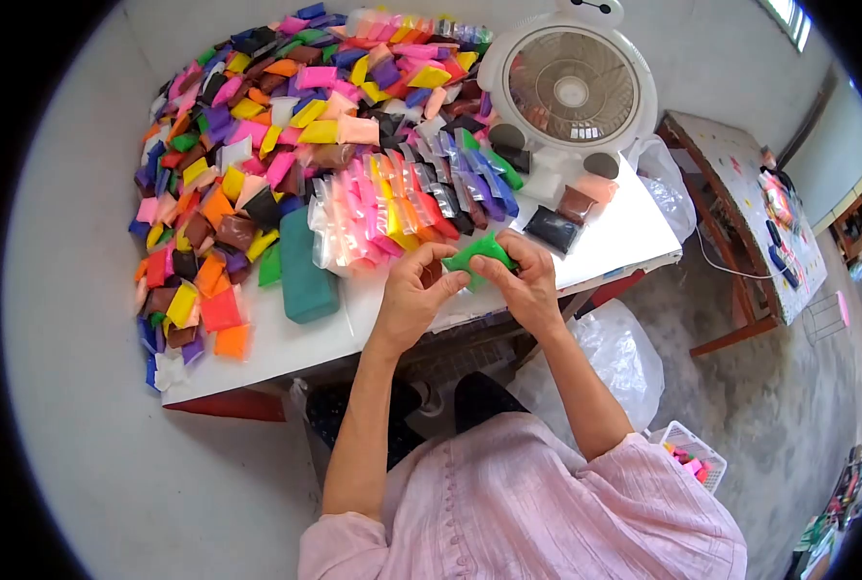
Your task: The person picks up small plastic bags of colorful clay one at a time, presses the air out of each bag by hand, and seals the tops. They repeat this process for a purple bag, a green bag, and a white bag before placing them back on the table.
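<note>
A small green clay packet [476, 253] is held in front of the white table's near edge. My left hand [418, 292] pinches its left end between thumb and fingers. My right hand [527, 283] grips its right end, with the thumb over the front. Just beyond the hands lies a row of clear-wrapped packets [387, 208] in pink, yellow, orange, red, black and purple. To the right, a black packet [552, 230], a brown packet [576, 204] and a peach packet [598, 185] lie in a line.
A heap of loose coloured packets [242, 145] covers the table's left and back. A teal block [309, 266] sits at the front of the white table [344, 333]. A white fan [571, 82] stands behind. Below right are a plastic bag [614, 353] and a white basket [697, 452].
</note>
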`<state>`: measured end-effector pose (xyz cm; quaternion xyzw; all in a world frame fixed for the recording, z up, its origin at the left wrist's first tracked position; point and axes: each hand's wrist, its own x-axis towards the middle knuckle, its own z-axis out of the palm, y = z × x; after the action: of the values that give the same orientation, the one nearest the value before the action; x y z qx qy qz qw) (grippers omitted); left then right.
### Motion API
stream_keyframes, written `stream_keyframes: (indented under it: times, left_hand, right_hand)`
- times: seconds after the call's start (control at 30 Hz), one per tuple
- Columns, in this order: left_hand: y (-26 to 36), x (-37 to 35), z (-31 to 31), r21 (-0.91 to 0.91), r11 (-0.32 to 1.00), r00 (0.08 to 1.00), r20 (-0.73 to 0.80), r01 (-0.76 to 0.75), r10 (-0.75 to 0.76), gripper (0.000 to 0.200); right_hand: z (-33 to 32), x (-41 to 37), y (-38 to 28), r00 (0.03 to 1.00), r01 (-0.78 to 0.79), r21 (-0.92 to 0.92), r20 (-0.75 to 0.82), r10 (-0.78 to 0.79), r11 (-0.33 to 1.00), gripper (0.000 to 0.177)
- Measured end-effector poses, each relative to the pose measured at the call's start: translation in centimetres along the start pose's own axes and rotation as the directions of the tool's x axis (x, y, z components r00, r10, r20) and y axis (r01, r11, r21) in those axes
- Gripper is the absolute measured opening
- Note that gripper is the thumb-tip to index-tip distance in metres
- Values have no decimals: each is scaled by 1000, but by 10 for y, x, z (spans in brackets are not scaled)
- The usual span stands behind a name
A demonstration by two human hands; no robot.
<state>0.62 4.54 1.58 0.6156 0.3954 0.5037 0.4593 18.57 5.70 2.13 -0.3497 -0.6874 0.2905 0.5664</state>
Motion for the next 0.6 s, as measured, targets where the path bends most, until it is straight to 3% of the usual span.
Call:
stream_keyframes:
  times: [0.2, 0.4, 0.6]
  left_hand:
    - [7, -3, -1, 12, 999, 997, 63, 44, -45, 20]
    - [9, -1, 4, 49, 998, 995, 94, 33, -37, 24]
    - [8, -1, 3, 80, 994, 994, 73, 70, -76, 20]
  right_hand:
    - [4, 3, 2, 999, -27, 131, 41, 22, 991, 20]
    - [2, 0, 5, 996, -83, 78, -26, 85, 994, 26]
    - [2, 3, 0, 993, -120, 116, 9, 120, 986, 28]
